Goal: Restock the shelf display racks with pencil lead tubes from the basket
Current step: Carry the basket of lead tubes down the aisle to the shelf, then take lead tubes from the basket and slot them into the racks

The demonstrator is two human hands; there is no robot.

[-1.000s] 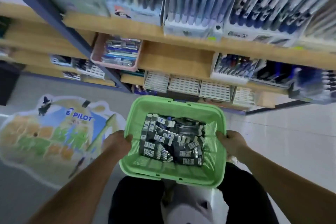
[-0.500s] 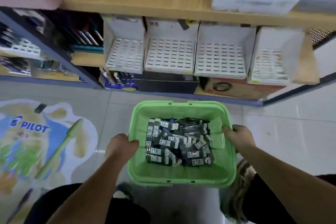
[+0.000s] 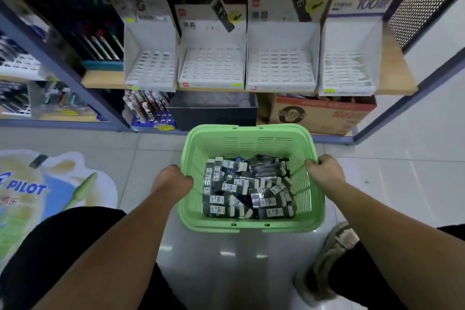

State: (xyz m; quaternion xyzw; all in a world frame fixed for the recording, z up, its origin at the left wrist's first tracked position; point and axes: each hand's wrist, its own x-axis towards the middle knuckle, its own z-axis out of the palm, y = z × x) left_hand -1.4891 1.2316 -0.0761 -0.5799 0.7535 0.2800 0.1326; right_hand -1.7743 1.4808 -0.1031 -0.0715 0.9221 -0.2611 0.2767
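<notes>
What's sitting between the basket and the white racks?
Head view: a dark bin and a brown cardboard box, below the racks and just beyond the basket far rim.

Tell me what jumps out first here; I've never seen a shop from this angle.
The bright green basket in the middle, heaped with dark pencil lead tubes, grabs the eye first; the left hand and right hand grip its side rims. Behind it, four white slotted display racks stand in a row on the wooden shelf. At far left lies a colourful PILOT floor sticker.
</notes>
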